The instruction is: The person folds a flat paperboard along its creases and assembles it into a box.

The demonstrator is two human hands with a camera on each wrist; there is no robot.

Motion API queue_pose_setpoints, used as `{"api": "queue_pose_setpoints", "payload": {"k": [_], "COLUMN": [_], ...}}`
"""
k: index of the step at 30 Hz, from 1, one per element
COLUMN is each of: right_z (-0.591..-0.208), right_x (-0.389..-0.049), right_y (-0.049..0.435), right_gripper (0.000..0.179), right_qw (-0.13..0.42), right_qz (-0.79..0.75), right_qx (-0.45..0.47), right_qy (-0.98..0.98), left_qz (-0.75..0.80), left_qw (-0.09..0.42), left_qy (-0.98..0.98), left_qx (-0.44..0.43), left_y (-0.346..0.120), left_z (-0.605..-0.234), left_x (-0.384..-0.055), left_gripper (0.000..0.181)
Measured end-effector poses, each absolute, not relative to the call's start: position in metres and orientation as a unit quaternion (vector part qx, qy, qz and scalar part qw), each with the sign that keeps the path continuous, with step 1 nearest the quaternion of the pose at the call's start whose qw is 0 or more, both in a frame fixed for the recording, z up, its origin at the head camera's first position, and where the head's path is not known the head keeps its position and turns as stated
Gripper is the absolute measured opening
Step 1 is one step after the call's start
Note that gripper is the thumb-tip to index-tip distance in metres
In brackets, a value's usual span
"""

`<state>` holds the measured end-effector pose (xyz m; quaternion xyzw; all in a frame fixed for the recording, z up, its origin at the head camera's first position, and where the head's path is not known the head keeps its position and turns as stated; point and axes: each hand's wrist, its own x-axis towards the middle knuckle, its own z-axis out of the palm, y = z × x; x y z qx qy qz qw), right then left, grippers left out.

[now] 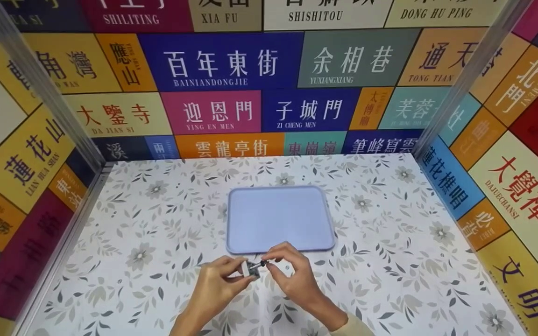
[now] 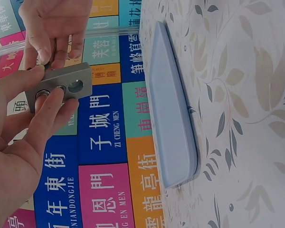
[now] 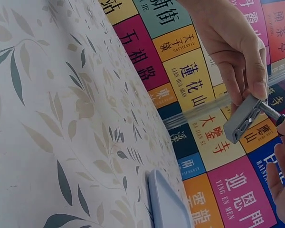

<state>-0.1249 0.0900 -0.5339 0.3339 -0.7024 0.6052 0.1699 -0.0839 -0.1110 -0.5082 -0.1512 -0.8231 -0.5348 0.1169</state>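
My left hand [image 1: 215,282] grips a small grey metal block [image 2: 61,80] between thumb and fingers, above the table. Round holes pierce the block's face, and one at its end is plainly visible in the left wrist view. My right hand [image 1: 297,275] pinches the black head [image 1: 264,263] of a threaded screw [image 3: 271,111]. The screw's shank points at the block, its tip right by the block's edge; whether it sits in a hole cannot be told. Both hands are close together in front of the light blue tray [image 1: 280,219].
The tray, with a low raised rim, lies flat on a table [image 1: 157,224] covered in a white leaf-and-flower print. Colourful panels with place names [image 1: 222,60] wall the back and both sides. Clear strips [image 1: 465,79] run along the corners.
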Motion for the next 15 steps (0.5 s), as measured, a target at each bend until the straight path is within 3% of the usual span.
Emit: {"api": "queue_pose_setpoints", "payload": {"k": [15], "right_z": [-0.533], "right_x": [-0.1237], "right_y": [0.09], "right_gripper": [0.022], "right_qw": [0.168], "right_qz": [0.62], "right_qx": [0.283], "right_qy": [-0.712], "left_qz": [-0.531], "left_qw": [0.12], "left_qy": [-0.827], "left_qx": [-0.143], "left_y": [-0.111], "left_z": [-0.5086], "left_x": [-0.0845], "left_gripper": [0.036]}}
